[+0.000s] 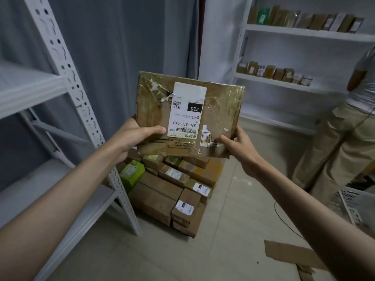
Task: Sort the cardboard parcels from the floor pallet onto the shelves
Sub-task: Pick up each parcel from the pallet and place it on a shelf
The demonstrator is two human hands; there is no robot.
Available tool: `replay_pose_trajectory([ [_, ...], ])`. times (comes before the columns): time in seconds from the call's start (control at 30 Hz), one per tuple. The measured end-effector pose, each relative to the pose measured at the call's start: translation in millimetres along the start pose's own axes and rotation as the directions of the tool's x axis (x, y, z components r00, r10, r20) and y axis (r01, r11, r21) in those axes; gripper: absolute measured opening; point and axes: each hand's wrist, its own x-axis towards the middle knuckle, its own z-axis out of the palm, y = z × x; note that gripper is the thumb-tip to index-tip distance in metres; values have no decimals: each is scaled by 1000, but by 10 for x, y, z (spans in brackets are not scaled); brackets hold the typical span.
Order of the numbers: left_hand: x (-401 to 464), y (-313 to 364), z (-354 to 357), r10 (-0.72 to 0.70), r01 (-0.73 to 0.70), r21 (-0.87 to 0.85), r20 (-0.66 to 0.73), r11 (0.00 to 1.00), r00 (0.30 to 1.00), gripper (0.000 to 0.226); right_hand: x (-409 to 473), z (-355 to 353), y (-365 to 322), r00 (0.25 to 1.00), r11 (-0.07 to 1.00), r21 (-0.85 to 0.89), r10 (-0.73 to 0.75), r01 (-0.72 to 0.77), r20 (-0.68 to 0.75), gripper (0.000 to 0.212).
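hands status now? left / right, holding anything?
Left hand: grips the taped cardboard parcel at its lower left edge, thumb on the front.
Right hand: grips the same parcel at its lower right corner.

other person cut off at right, pallet hidden under stacked parcels

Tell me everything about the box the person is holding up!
The parcel is a flat brown cardboard box wrapped in shiny, crinkled clear tape. A white label sits upside down on its face, reading 220 and 220-220-C40, with a barcode and a square code. It is held upright in the air, above the pile of parcels. The left hand and right hand grip its lower corners, thumbs on the front.
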Motion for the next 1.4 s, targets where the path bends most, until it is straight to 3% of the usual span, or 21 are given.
replay_pose_trajectory([
  [0.2, 758, -333, 177, -87, 85, 44, 37, 995, 996, 42, 639, 131, 558, 994, 994, 18, 107, -107, 16, 43],
  [0.53, 2679, -1232, 221, -272, 268, 51, 107, 962, 956, 58, 2191, 715, 1486, 934, 936, 22, 350, -352, 69, 55],
  [0.7, 3482, -1885, 242, -411, 390, 151, 152, 908, 899, 51, 2624, 1102, 2120, 846, 845, 48, 529, -532, 63, 42],
  [0.8, 3749, -2272, 350, -509, 471, 217, 179, 855, 842, 50, 2670, 1248, 2454, 744, 744, 35, 663, -667, 84, 41],
  [0.97, 4009, -2726, 556, -570, 518, 256, 205, 816, 796, 32, 2736, 1380, 2910, 639, 645, -8, 758, -764, 128, 18],
  [1.03, 4108, -2888, 641, -575, 516, 279, 212, 810, 790, 39, 2780, 1420, 3094, 609, 618, -32, 781, -785, 136, 17],
  [1.17, 4299, -3178, 795, -592, 505, 349, 216, 789, 777, 52, 2951, 1468, 3451, 536, 544, -40, 835, -838, 124, 34],
  [1.33, 4671, -3663, 1013, -607, 491, 451, 156, 745, 779, 71, 3278, 1563, 3992, 483, 494, -60, 864, -867, 139, 25],
  [1.4, 4855, -3875, 1105, -603, 489, 456, 142, 744, 785, 80, 3449, 1624, 4228, 463, 477, -63, 872, -877, 157, 30],
])
